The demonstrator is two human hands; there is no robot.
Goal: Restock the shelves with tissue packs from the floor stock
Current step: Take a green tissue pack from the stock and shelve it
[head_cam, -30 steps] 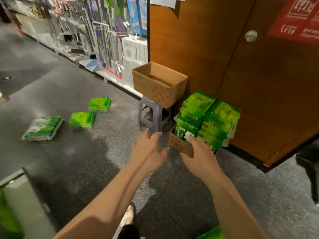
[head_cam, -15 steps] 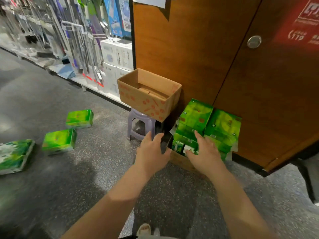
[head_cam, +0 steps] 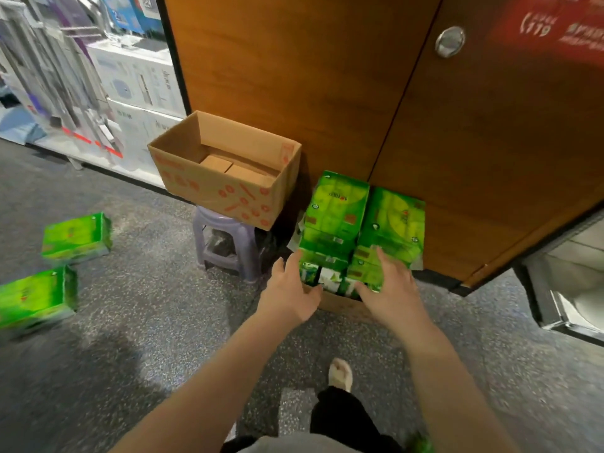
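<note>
- neither hand has a grip yet: the left hand [head_cam: 287, 295] and the right hand [head_cam: 389, 289] both reach forward with fingers spread and fairly straight, holding nothing.
- the left fingertips sit at the left edge of the stack of tissue packs [head_cam: 359, 223]; the right fingers lie over its lower right packs, though whether they press on the wrap cannot be told.
- the stack stands in a low cardboard box [head_cam: 340, 304] on the floor [head_cam: 163, 322], against the wooden door [head_cam: 327, 76], just right of a purple stool [head_cam: 225, 243].
- an open carton [head_cam: 225, 178] rests on that stool, apparently without packs in it.
- two loose packs [head_cam: 52, 263] lie on the floor, well apart to the left.
- the packs look light and soft, wrapped in glossy plastic film, so they should squash a little and may slide against each other.
- the best hold is probably a squeeze from both sides of a bundle, palms flat on the short ends, rather than a pinch of the film.
- lifting several at once risks the middle ones slipping out; the taller columns at the back lean on the door and could topple.
- no shelf for the tissues shows here.
</note>
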